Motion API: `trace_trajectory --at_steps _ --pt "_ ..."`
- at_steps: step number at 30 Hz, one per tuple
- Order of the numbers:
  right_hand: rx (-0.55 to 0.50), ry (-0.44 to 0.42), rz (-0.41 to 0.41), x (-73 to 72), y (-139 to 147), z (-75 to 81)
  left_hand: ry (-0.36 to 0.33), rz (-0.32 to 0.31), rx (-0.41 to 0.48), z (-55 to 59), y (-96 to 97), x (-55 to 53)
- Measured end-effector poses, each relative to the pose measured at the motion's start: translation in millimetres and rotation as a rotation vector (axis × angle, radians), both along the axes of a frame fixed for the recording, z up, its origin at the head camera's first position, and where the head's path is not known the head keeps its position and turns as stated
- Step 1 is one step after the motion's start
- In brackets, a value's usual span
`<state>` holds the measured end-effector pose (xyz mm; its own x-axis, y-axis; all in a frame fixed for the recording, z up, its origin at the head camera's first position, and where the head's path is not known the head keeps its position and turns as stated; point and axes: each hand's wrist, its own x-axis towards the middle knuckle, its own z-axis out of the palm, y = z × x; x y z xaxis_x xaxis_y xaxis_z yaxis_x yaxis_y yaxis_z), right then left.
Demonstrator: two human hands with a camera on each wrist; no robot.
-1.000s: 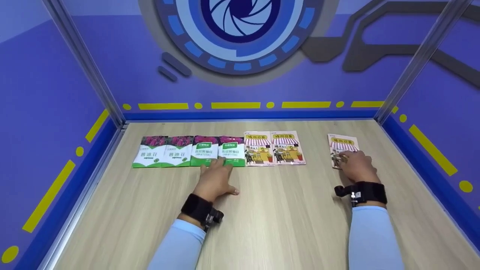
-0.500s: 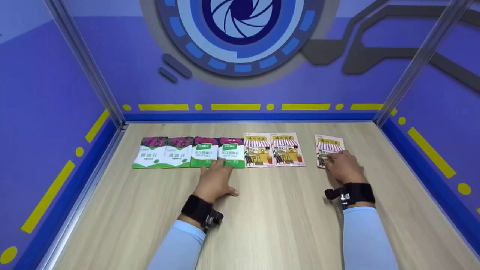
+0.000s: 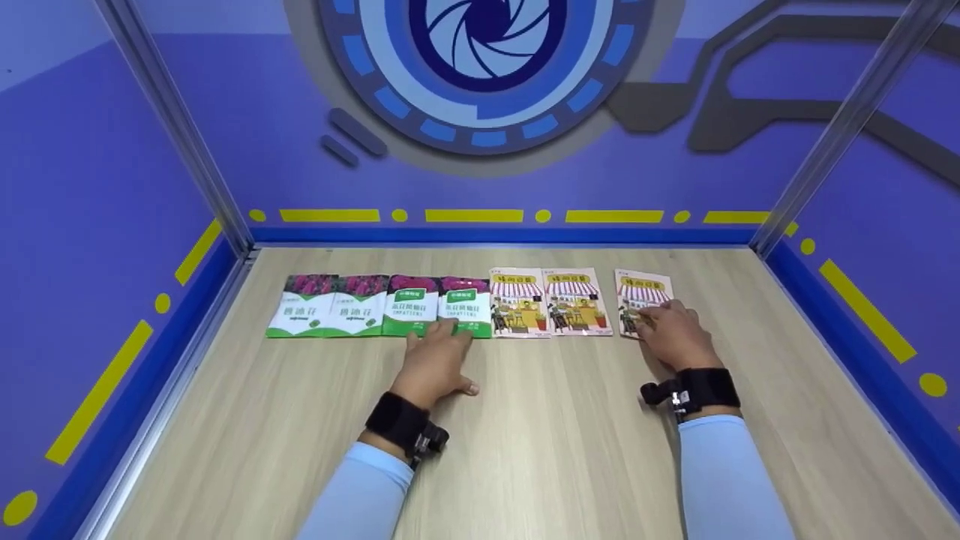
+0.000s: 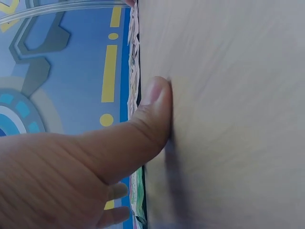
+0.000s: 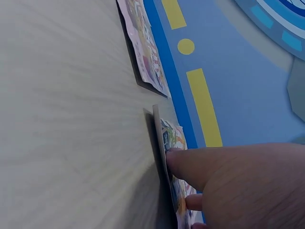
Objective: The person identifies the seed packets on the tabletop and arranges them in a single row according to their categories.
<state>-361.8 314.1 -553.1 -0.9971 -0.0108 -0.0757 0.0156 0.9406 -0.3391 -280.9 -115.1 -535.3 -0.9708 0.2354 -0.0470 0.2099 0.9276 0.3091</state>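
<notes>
Flat printed seed packets lie in a row on the table. At the left are two white-and-green packets, then two green "IMPATIENS" packets. My left hand rests its fingertips on the lower edge of the right-hand green one, thumb spread out on the wood. Beside these lie two pink shop-front packets. A third pink packet lies just right of them, across a narrow gap. My right hand presses thumb and fingertips on its printed face; the right wrist view shows its near edge slightly raised.
The light wood table is walled in by a purple-blue back panel and side panels. Metal corner posts stand at both back corners. Each wrist wears a black strap with a small camera.
My right hand has slid the third pink packet leftwards, narrowing the gap to the row. The left hand has stayed in place on the green packet.
</notes>
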Motion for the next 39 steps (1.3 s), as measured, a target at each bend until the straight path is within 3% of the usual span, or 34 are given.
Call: trace_trajectory --at_steps 10,29,39 --pt "-0.006 -0.001 0.016 -1.0 -10 -2.8 0.029 -0.032 0.011 -1.3 -0.1 -0.6" --pt "0.019 -0.032 0.053 0.4 -14 -2.7 0.019 0.016 0.057 -7.6 -5.8 -5.4" --pt "-0.009 0.086 0.052 -3.9 -12 0.1 0.012 0.029 0.068 -6.7 -5.6 -7.2"
